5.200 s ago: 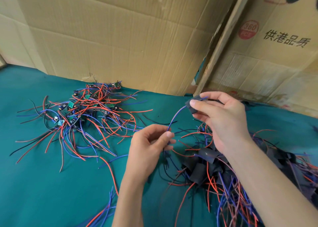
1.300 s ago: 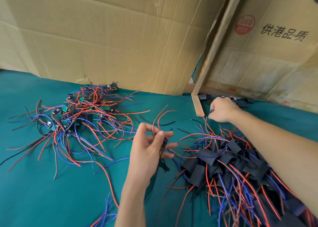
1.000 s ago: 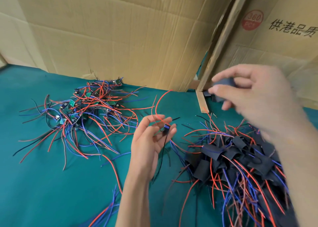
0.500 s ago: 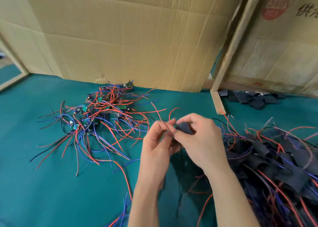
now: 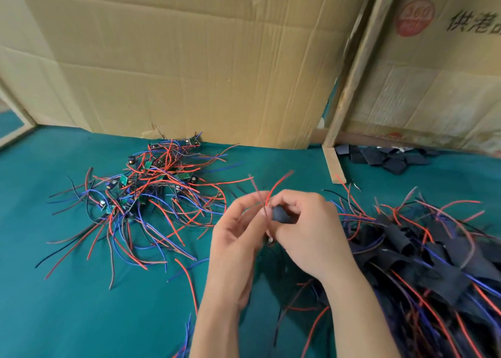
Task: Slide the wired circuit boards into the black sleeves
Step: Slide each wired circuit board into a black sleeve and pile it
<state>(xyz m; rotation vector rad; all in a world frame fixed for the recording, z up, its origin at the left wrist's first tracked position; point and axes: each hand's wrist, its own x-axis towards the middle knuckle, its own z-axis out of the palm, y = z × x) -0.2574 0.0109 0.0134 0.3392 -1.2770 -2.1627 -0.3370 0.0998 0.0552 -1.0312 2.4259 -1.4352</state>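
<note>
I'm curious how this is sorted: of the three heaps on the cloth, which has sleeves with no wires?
The small heap of empty black sleeves at the back right, by the cardboard; the other two heaps bristle with red and blue wires.

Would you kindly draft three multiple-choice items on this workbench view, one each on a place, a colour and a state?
1. Where does the pile of unsleeved wired boards lie?
A. left of the hands
B. right of the hands
C. on the cardboard

2. What colour is the table cover?
A. grey
B. teal
C. white

3. What is the right hand doing?
A. resting flat
B. pointing
C. pinching a black sleeve

Key: 1 A, the green boards sit left of the left hand. 2 B, the cloth is teal throughout. 3 C, the sleeve shows between its curled fingers, red wires beside it.
</note>
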